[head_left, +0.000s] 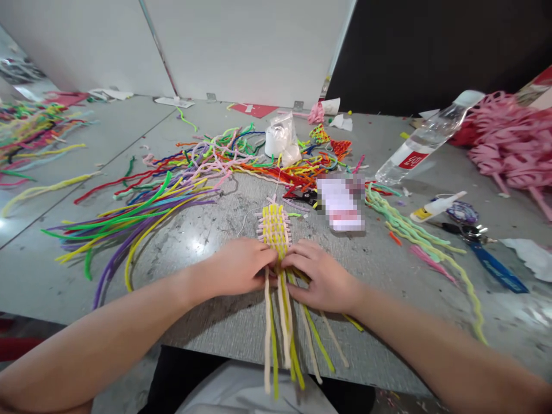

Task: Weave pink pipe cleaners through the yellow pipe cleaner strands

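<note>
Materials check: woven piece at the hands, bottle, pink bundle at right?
Woven piece: probably soft textile cord or chenille stems, matte; the strands look thick, with no shine.
Bottle: likely clear plastic, glossy; see-through walls with bright highlights.
Pink bundle: ribbon, paper or thin plastic strip, fairly matte; flat looped bands show, but the exact material can't be told.

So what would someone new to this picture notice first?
Probably the tangle of bright cords across the middle of the table, and the big pink heap at the view's right edge. Front and centre, the left hand and right hand meet at the lower end of a yellow-and-pale woven piece, its loose strands trailing toward the person.
</note>
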